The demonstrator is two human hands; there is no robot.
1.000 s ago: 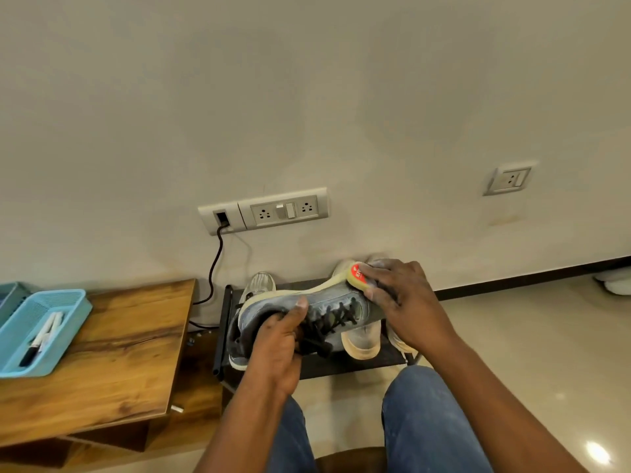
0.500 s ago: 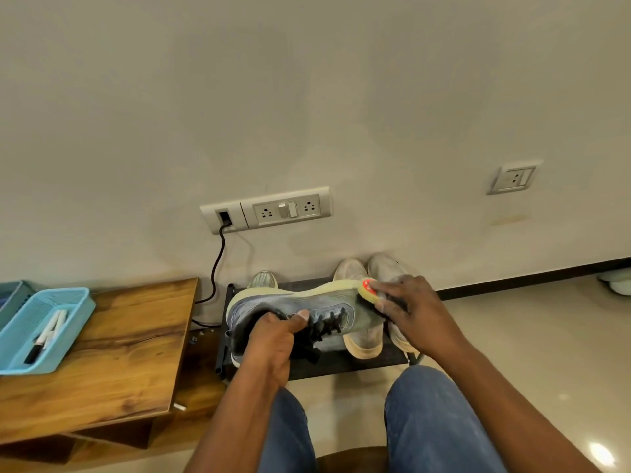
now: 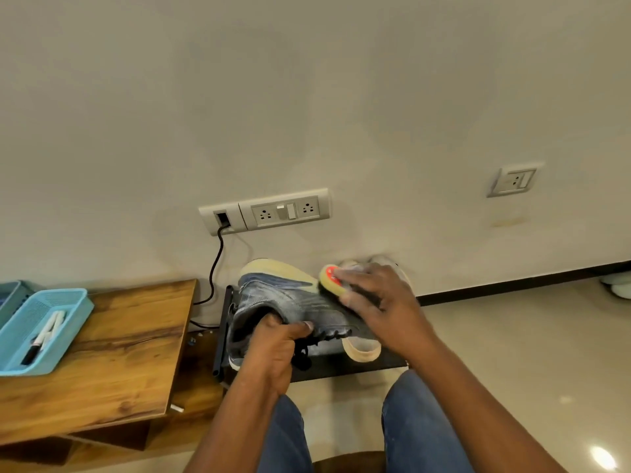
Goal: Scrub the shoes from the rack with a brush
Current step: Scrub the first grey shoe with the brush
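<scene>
Basically mid-scrub right now. Left hand [image 3: 273, 353] stuck down into the opening of 1 grey shoe [image 3: 290, 302], fingers curled over the collar with the thumb clamped on the outside, holding it up off the rack [image 3: 223, 336], sole tipped away toward the wall. Right hand [image 3: 386, 308] wrapped around the brush [image 3: 329, 281], fingers curled over its back, yellow-and-red end poking out toward the left, pressed against the shoe's side up near the sole edge at the toe end. Bit blurry around the brush, so probably mid-stroke, can't say which way.

Progress-wise, going by guesswork: only partway on this 1 shoe. Side panel getting worked, can't tell if it's any cleaner than the rest, no foam or water visible. Far side, heel and sole bottom can't be judged from this angle.

Plenty left, by the look of it. At least 2 pale shoes [image 3: 362, 349] sitting on the rack behind and under the hands, toward its right end, mostly hidden by the right wrist, so can't tell their condition. Possibly another grey one tucked at the rack's left end under the held shoe, hard to confirm.

Off to the side: wooden table [image 3: 119, 353] to the left of the rack, blue basket [image 3: 76, 308] with markers near its left edge. Not part of the job.
</scene>
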